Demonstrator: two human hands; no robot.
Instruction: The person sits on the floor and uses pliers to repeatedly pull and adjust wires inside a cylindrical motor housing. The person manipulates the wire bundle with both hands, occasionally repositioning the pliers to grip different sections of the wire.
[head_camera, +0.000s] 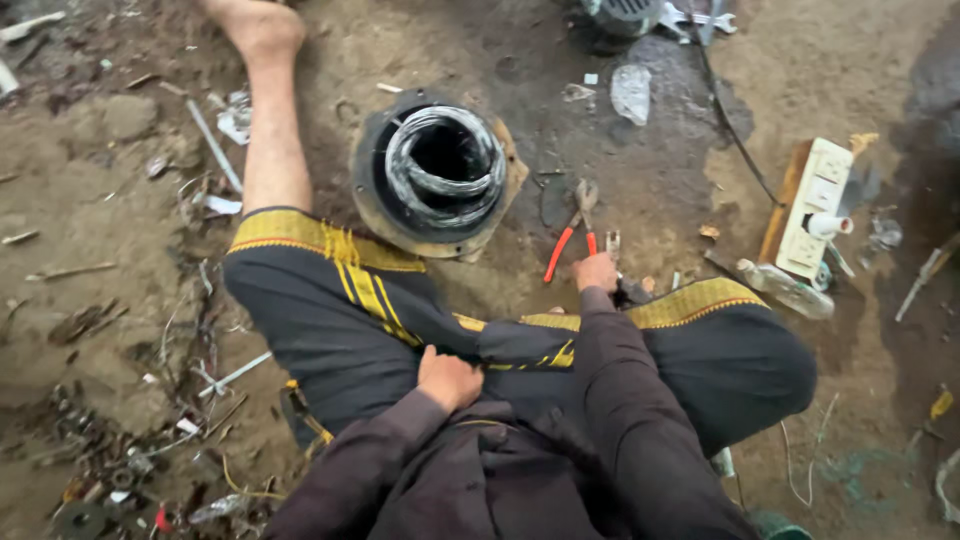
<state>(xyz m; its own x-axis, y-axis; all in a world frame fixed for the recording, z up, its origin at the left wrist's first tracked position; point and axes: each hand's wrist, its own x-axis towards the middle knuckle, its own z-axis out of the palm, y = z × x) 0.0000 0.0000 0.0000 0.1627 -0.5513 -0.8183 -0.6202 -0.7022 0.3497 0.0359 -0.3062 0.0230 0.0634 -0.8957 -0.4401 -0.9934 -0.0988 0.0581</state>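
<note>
Presently the right hand (596, 271) rests beside red-handled steel pliers (572, 238), gripping nothing; the left hand (447, 378) lies closed on dark cloth. Pliers look rigid, light; handles offer best hold.

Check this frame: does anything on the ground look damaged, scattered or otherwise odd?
Yes. Metal scraps and debris litter the dirt at lower left. A dark wet-looking stain spreads across the ground near the motor housing. The white switch board lies loose on the dirt, tilted. The right hand reaches toward the red-handled pliers.

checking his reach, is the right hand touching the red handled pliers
Cannot tell: in the head view the right hand sits right at the pliers' handle ends, contact unclear.
</note>
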